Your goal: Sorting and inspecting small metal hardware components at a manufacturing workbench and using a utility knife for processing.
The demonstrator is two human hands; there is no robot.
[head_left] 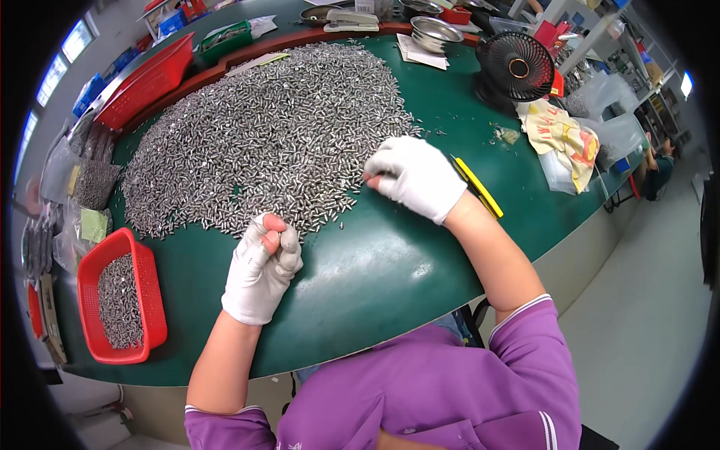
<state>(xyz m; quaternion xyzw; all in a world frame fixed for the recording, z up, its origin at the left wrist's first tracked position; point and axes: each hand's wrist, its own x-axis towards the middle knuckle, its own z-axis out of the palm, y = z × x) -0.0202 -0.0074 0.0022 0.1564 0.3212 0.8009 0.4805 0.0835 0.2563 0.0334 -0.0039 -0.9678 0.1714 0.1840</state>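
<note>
Gleaming silver-grey, short cylindrical metal pins (277,135) lie jumbled in a heap toward the tabletop's (360,300) far edge; gloved left hand (264,271) and right hand (417,177) curl at its near fringe; whether either clamps a pin, I cannot tell.

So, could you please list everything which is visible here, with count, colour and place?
table: one, green, centre
heap of small metal pieces: one, silvery, table's middle
small red basket: one, red, near left, holding similar pieces
large red basket: at least one, red, far left
green tray: one, green, far left
metal bowls: at least two, silvery, far side
fan: one, black, far right
cloth: one, yellow patterned, right edge
slim tool: one, yellow and black, right of the heap
plastic bags: several, clear, both sides
windows: several, bright, left wall
another person: one, dark clothing, right background
shirt: one, purple, lower edge
left hand: one, white-gloved, heap's near edge
right hand: one, white-gloved, heap's right edge
</note>
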